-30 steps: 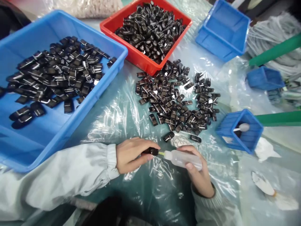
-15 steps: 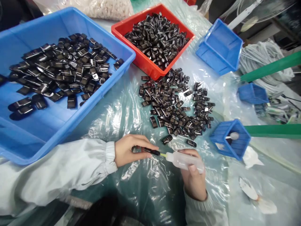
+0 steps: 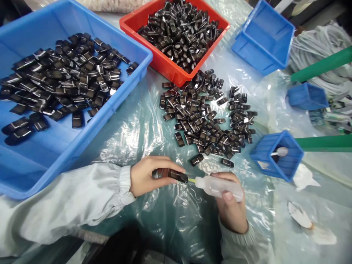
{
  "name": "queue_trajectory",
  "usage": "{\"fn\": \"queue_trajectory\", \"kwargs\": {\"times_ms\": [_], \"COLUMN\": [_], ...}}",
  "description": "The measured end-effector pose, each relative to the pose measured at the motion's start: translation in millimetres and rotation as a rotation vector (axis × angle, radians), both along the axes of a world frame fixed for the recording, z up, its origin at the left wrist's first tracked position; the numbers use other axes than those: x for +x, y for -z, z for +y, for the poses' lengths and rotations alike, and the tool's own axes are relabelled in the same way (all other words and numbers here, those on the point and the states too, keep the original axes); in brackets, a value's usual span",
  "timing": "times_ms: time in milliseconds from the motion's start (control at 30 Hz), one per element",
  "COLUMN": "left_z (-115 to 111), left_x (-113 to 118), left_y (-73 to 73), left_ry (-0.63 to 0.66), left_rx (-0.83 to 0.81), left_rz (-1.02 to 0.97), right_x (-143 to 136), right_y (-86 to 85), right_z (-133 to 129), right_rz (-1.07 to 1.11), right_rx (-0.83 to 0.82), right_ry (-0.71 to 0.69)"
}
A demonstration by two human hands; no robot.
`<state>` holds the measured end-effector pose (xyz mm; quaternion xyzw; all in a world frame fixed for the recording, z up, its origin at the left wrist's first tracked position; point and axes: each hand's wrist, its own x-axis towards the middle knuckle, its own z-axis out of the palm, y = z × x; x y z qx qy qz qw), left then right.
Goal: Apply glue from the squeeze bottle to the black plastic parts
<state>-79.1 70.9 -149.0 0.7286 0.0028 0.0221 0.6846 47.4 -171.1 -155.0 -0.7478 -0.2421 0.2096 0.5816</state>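
My left hand [image 3: 150, 176] pinches a glossy black plastic casing [image 3: 178, 176] between thumb and fingers, its rounded end pointing right. A translucent white squeeze bottle [image 3: 220, 187] lies tilted in my right hand [image 3: 233, 211], with fingers wrapped round its body. From its cap a thin yellowish needle tip [image 3: 191, 180] reaches the right end of the casing; whether it touches or enters I cannot tell. Beyond my hands, a loose pile of similar small black casings [image 3: 209, 124] lies on the plastic-covered table [image 3: 132, 128]. Two single casings rest nearest to the bottle.
A large blue tray [image 3: 68, 157] at left and a red tray [image 3: 165, 71] at the back hold many black pieces. Along the right stand blue bins [image 3: 261, 55], one with a white spoon-like thing [image 3: 282, 151]. Green bars [image 3: 324, 143] and crumpled white paper [image 3: 305, 176] lie beyond.
The casing in my left hand has turned so that more of its broad face shows. The bottle stays at its end. The whole view has shifted slightly.
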Motion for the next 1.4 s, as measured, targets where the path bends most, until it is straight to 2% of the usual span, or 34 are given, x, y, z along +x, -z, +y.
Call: {"fn": "queue_trajectory", "kwargs": {"times_ms": [333, 633, 1100, 1400], "left_z": [-2.3, -0.4, 0.0, 1.2], "left_x": [-1.3, 0.5, -0.3, -0.1], "left_y": [-1.4, -2.0, -0.7, -1.4], "left_ry": [0.011, 0.084, 0.107, 0.092], "left_rx": [0.065, 0.033, 0.018, -0.002], "left_rz": [0.023, 0.017, 0.02, 0.038], "right_x": [-2.8, -4.7, 0.0, -1.1], "right_y": [-0.9, -5.6, -6.5, -5.5], "right_z": [4.3, 12.7, 7.7, 12.7], "right_rz": [0.146, 0.221, 0.202, 0.19], "right_rx": [0.106, 0.128, 0.046, 0.075], "right_ry": [-0.005, -0.028, -0.073, -0.038]}}
